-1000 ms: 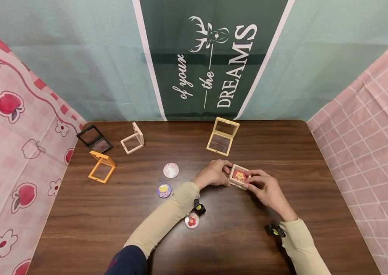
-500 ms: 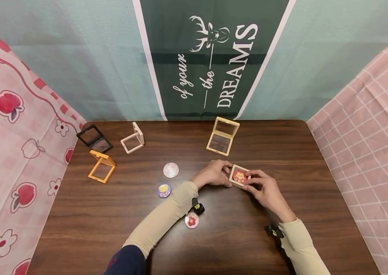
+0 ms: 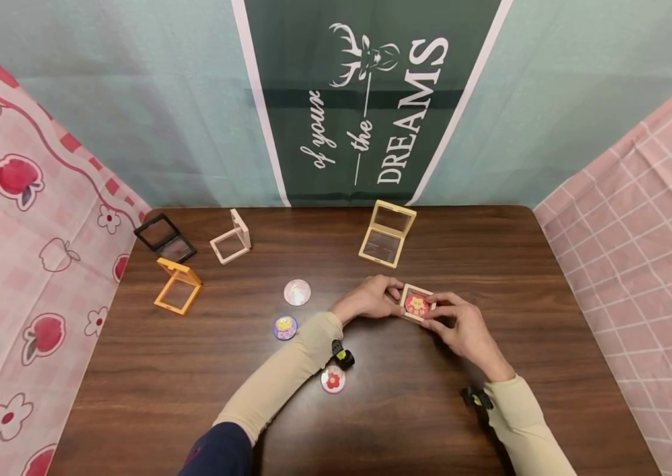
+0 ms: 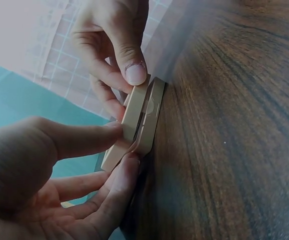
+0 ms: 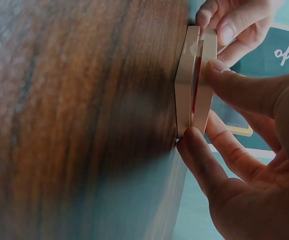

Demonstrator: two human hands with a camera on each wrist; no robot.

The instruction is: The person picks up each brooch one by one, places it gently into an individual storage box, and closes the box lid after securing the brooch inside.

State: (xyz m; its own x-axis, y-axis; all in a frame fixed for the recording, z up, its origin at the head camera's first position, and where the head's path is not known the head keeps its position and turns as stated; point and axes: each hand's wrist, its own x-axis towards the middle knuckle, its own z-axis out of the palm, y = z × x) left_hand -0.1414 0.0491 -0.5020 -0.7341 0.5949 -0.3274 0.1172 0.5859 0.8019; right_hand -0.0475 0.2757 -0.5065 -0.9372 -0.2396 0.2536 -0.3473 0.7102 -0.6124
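Observation:
A small cream-coloured square display case (image 4: 132, 117) with clear windows lies on the table between my hands. Inside it shows a red round badge (image 3: 415, 303) with a yellow flower. In both wrist views a narrow gap runs between the case's upper and lower halves. My left hand (image 3: 369, 297) pinches the case's left side, thumb on the upper half and a fingertip at the lower edge. From the right, my right hand (image 3: 462, 325) holds the opposite side, its thumb (image 5: 229, 82) on the upper half and fingers along the edge below.
Behind my hands stands an open yellow case (image 3: 382, 246). Open black (image 3: 176, 249), white (image 3: 230, 246) and orange (image 3: 178, 297) cases stand at the back left. Pink (image 3: 297, 292), blue-rimmed (image 3: 285, 327) and red-flower (image 3: 332, 379) badges lie around my left forearm.
The upper half of the case has come down closer to the lower half. My left fingers have shifted slightly in at its left edge; the right hand keeps its hold.

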